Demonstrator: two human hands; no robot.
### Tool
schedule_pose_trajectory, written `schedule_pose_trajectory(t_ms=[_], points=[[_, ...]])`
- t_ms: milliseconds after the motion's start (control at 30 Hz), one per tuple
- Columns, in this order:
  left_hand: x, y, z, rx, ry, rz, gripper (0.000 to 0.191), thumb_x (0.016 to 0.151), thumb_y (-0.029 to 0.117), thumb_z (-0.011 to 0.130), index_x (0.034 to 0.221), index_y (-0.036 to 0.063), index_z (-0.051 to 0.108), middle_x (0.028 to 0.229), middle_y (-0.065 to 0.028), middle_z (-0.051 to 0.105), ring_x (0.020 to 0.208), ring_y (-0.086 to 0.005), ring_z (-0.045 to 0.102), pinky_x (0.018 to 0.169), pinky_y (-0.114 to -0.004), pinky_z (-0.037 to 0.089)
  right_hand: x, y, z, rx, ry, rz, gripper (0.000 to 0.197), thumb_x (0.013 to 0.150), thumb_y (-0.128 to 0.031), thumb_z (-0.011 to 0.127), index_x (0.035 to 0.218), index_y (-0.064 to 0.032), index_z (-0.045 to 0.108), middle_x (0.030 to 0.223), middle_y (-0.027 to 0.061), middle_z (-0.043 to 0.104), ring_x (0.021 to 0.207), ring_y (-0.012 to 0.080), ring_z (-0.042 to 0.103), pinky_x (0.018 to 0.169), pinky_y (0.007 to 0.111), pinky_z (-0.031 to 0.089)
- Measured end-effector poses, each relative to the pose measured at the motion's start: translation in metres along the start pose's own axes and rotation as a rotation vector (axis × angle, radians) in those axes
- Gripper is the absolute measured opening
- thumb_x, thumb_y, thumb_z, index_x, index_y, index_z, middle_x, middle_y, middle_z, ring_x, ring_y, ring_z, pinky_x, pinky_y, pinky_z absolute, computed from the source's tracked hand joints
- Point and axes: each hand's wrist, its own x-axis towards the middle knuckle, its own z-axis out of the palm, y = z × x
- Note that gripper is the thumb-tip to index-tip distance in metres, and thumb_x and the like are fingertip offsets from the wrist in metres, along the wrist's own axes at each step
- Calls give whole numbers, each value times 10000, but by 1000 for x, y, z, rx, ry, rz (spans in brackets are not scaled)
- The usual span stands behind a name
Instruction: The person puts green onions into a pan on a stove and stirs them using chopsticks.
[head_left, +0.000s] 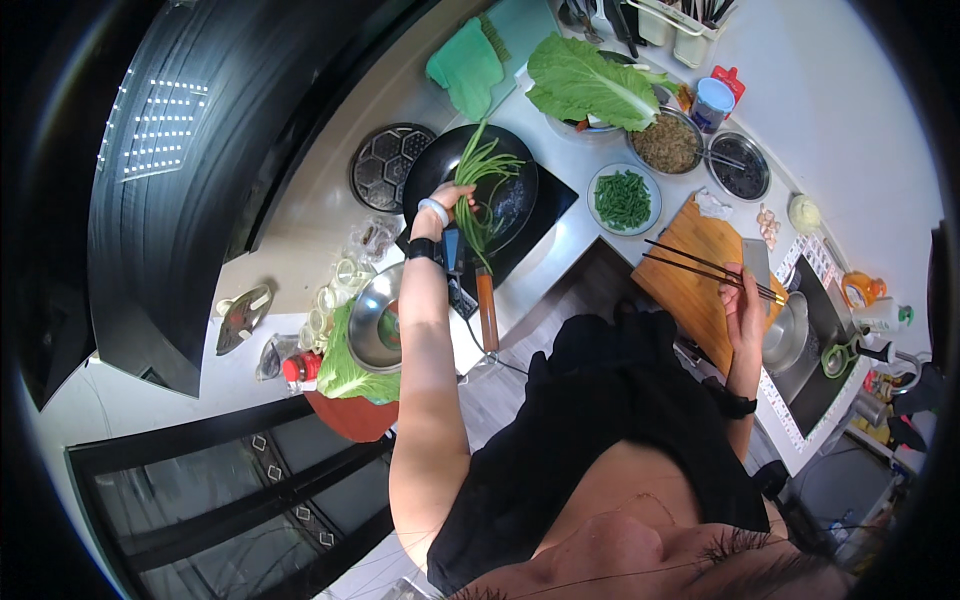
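Note:
My left hand (453, 198) is closed around a bunch of long green beans (474, 169) above a black wok (435, 161), whose wooden handle (487, 311) points towards me. The wok stands on a dark cooktop (553, 196) and bubbling liquid shows in it. My right hand (741, 300) holds a pair of dark chopsticks (694, 264) over a wooden cutting board (675, 292). A cleaver (756, 259) lies on the board near that hand. Between the wok and the board sits a plate of cut green beans (622, 199).
A steel bowl (364, 330) and leafy greens (337, 367) are beside my left forearm. Behind the plate stand a bowl of brown minced food (666, 142), a dark-filled bowl (739, 166) and a large lettuce leaf (589, 82). The sink (814, 375) is at right, a green cloth (466, 67) behind the wok.

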Motion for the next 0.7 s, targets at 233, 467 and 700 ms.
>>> schedule_pose_trajectory(t_ms=[233,467,700], points=[[-4,-13,-31,996,765,246,501,674,215,559,1133,89,402,1140,-203,371,1031,-336,390,868,-357,330,0,-3,-3,-62,-28,6,263,829,-187,429,929,50,486,747,70,530,598,78,503,523,161,393],[-130,-55,-35,617,893,794,316,733,118,520,1033,27,476,1022,-140,474,940,-238,453,828,-304,344,51,11,62,-430,-172,-99,206,803,-126,463,936,18,527,805,64,541,635,85,508,571,164,396],[-265,-219,7,87,1061,534,213,782,125,510,942,-16,490,882,-56,518,836,-134,483,753,-246,382,134,106,213,-550,-832,-258,142,754,-89,525,860,-8,572,754,31,559,653,77,521,577,183,413]])
